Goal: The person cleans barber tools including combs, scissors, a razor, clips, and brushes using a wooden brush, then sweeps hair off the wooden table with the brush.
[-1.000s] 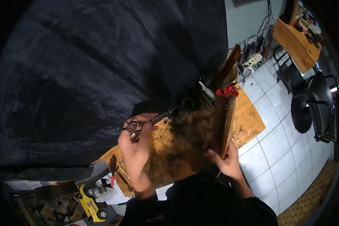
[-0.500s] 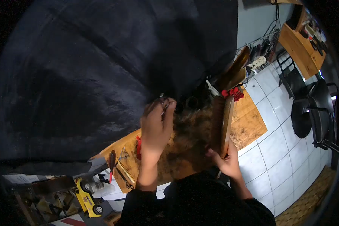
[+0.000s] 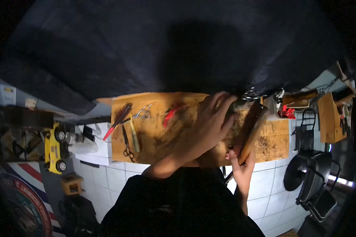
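Observation:
My right hand [image 3: 243, 168] grips one end of a wooden brush [image 3: 252, 138] with dark bristles, held tilted over the wooden table [image 3: 154, 134]. My left hand [image 3: 215, 120] reaches over the tabletop to the left of the brush, slightly blurred. Its fingers are apart and bent, and I see nothing in them. Beyond the brush, shiny metal pieces [image 3: 251, 94] lie at the table's far side. Dark hair clippings [image 3: 271, 144] are scattered over the wood. A red tool [image 3: 172, 114] lies left of my left hand.
Silver scissors [image 3: 142, 113], black scissors [image 3: 127, 148], a yellowish slim tool [image 3: 134, 136] and a red-handled brush [image 3: 116, 123] lie at the table's left. Red clips [image 3: 288, 112] sit in a holder at right. Dark cloth [image 3: 126, 51] spans the far side; a black chair [image 3: 318, 177] stands right.
The view has turned and levelled. My left hand has moved from in front of the dark cloth to over the table, its fingers spreading. The brush remains in my right hand, tilted further right.

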The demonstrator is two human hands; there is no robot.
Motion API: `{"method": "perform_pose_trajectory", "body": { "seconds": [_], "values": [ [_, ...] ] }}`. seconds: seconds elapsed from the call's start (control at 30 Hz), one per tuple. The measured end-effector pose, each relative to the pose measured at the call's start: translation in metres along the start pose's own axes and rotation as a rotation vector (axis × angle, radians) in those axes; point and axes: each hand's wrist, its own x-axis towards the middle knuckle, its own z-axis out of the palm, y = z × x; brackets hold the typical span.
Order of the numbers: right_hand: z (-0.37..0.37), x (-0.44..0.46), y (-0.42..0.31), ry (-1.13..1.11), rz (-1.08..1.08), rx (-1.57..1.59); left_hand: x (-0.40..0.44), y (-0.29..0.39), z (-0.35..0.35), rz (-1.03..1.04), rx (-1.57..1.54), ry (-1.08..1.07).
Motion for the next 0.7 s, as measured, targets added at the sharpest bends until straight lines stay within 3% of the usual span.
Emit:
{"method": "perform_pose_trajectory", "body": {
  "seconds": [0.1, 0.27, 0.37, 0.4, 0.5, 0.6, 0.7],
  "values": [
    [0.024, -0.002, 0.019, -0.123, -0.103, -0.275, -0.05, -0.041, -0.031, -0.169, 0.064, 0.038],
    [0.08, -0.007, 0.005, -0.258, 0.05, -0.284, -0.116, -0.119, -0.065, -0.506, 0.255, -0.054],
    [0.101, -0.01, 0.006, -0.234, 0.101, -0.293, -0.129, -0.135, -0.067, -0.58, 0.316, -0.171],
    [0.108, -0.01, 0.015, -0.177, 0.029, -0.256, -0.124, -0.134, -0.071, -0.612, 0.414, -0.277],
    [0.115, -0.004, 0.018, -0.084, -0.158, -0.551, -0.121, -0.134, -0.078, -0.713, 0.164, -0.324],
    [0.121, 0.011, 0.027, -0.005, -0.228, -0.488, -0.15, -0.178, -0.046, -0.172, 0.237, 0.148],
    [0.117, 0.022, 0.03, 0.014, -0.235, -0.476, -0.143, -0.152, -0.076, -0.366, -0.101, -0.025]
  ]
}}
